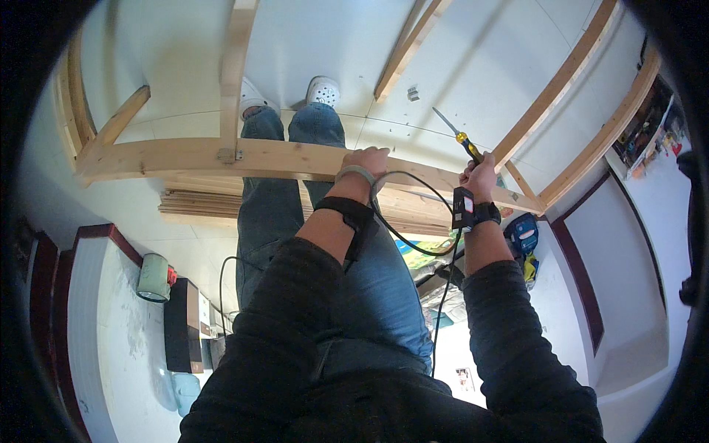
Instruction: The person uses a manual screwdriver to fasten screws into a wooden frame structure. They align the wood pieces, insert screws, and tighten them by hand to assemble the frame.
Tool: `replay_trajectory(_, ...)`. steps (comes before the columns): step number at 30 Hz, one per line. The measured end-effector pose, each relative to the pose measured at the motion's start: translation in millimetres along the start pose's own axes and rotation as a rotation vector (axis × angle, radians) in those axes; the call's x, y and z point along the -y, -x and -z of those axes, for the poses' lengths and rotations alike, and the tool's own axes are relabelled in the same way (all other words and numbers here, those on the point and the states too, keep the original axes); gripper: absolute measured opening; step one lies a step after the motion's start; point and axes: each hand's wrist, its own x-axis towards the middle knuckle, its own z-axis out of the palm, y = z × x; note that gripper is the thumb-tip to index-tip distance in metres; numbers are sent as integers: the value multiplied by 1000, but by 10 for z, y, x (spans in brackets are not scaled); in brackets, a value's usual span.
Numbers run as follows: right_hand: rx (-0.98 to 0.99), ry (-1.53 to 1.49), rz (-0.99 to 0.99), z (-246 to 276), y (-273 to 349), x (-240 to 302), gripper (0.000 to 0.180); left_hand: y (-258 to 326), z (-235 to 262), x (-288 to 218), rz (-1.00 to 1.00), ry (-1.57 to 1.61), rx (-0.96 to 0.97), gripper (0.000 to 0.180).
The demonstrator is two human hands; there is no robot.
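A long pale wooden beam (295, 158) crosses in front of my legs, part of a wooden frame. My left hand (365, 161) lies over its top edge, fingers curled round it. My right hand (480, 177) is closed on a screwdriver (464, 140) with a yellow and black handle, its metal shaft pointing up and left, away from me. That hand is close to the right part of the beam; whether it touches the wood I cannot tell. A small metal bracket (239, 154) sits where an upright post (233, 81) meets the beam.
Wooden rails (554, 92) run off at the far right, and another piece (406, 55) at the centre back. Stacked planks (199, 205) lie behind the beam. A black cable (402, 238) loops between my wrists. A metal bit (413, 94) and scraps lie on the floor.
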Motion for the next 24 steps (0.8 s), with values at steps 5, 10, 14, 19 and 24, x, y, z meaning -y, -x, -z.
replay_trajectory(5, -27, -22, 19, 23, 38, -20, 28, 113, -107, 333, -27, 19, 82, 34)
replay_trajectory(10, 107, -128, 76, -160, 202, 100, 26, 234, 86, 753, 7, -28, -141, 32)
replay_trajectory(14, 348, -124, 130, -407, 433, 327, 25, 544, 324, 803, -31, 164, -466, 24)
replay_trajectory(19, 618, 103, 371, -767, 751, 596, 21, 771, 576, 757, 109, 458, -601, 22)
replay_trajectory(24, 898, 711, 818, -1309, 1193, 383, 26, 861, 528, 675, 168, 984, -512, 26)
